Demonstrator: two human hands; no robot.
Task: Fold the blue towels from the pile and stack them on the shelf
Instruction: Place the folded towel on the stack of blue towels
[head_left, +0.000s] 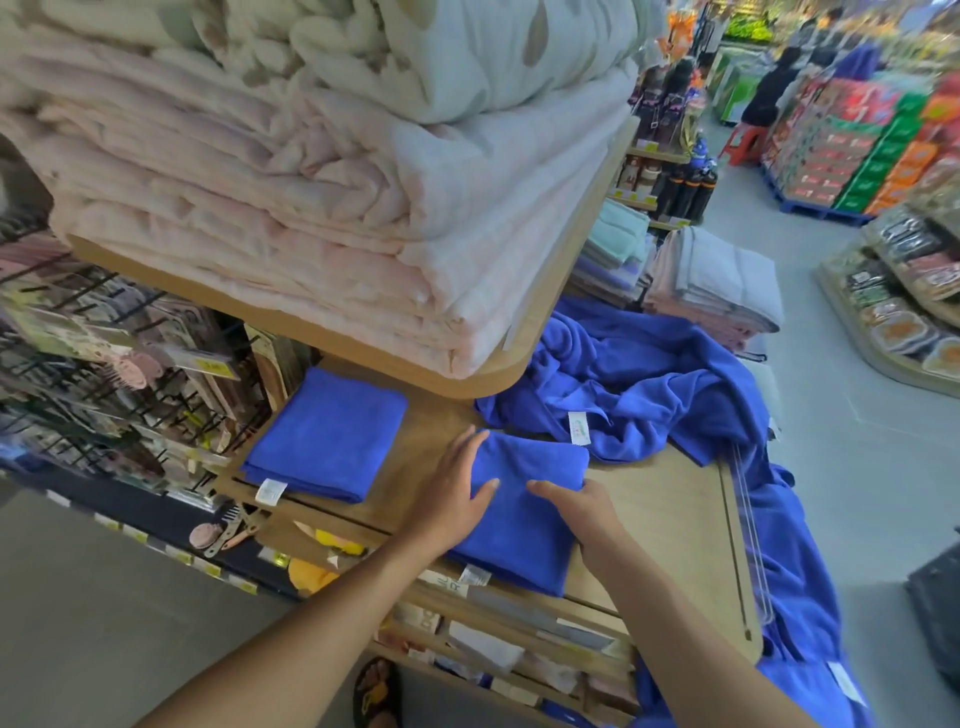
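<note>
Both hands press flat on folded blue towel.

On the wooden shelf a folded towel lies at the front edge, with the left hand on its left side and the right hand on its right. Another folded towel lies to the left. The loose pile sits behind and to the right, spilling over the edge. Stacked blankets fill the shelf above.

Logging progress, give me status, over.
Left hand and right hand flat on folded towel. One stacked towel left. Unfolded pile right. Nothing blocking.
</note>
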